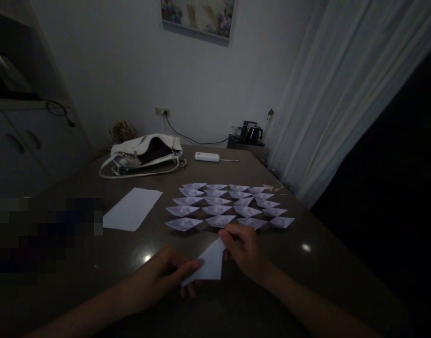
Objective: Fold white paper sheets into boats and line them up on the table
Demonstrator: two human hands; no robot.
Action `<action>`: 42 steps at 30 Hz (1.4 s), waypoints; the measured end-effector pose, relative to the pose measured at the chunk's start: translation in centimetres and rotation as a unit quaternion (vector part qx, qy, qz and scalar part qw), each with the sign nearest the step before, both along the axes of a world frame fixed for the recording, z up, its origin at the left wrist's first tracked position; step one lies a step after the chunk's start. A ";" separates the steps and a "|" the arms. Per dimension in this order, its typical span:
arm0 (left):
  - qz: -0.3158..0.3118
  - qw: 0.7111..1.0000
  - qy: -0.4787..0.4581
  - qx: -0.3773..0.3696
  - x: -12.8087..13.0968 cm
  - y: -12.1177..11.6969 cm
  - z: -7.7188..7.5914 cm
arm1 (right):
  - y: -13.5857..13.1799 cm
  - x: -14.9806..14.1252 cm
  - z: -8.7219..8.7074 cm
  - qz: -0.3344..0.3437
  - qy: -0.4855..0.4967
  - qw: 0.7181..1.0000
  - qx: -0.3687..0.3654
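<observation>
A folded piece of white paper [212, 263] is held between my two hands above the near part of the dark table. My left hand [168, 270] pinches its lower left corner, thumb on top and fingers beneath. At the upper right corner, my right hand [245, 249] grips it between thumb and fingers. Just beyond my hands stand several paper boats [217, 210] in rows. To their left lies a flat stack of white paper [133, 210]; how many sheets it has I cannot tell.
A white handbag [147, 148] with its strap lies at the table's far left. Right of it is a white power bank [207, 157] with a short cable. Small scraps [271, 188] lie near the right edge. A sheer curtain [317, 94] hangs beyond that edge.
</observation>
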State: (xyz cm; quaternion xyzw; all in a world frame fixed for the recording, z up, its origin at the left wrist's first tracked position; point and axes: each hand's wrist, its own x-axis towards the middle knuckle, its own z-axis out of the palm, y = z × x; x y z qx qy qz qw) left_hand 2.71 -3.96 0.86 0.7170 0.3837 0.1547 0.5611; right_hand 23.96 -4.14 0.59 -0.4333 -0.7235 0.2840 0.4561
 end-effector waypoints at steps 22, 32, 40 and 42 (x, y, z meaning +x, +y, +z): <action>-0.014 0.999 -0.040 0.025 -0.2 0.4 -0.6 | 1.1 1.5 0.6 -0.043 0.072 0.996 0.010; 0.039 0.997 -0.063 -0.014 0.0 0.9 -2.1 | 2.5 3.2 0.9 -0.099 0.123 0.987 -0.008; 0.112 0.991 -0.058 0.045 0.0 1.3 -0.9 | 1.6 1.3 -0.4 -0.027 0.085 0.996 -0.019; 0.129 0.988 -0.057 0.061 0.1 1.2 -1.0 | 1.5 0.9 -0.7 -0.019 0.067 0.998 -0.005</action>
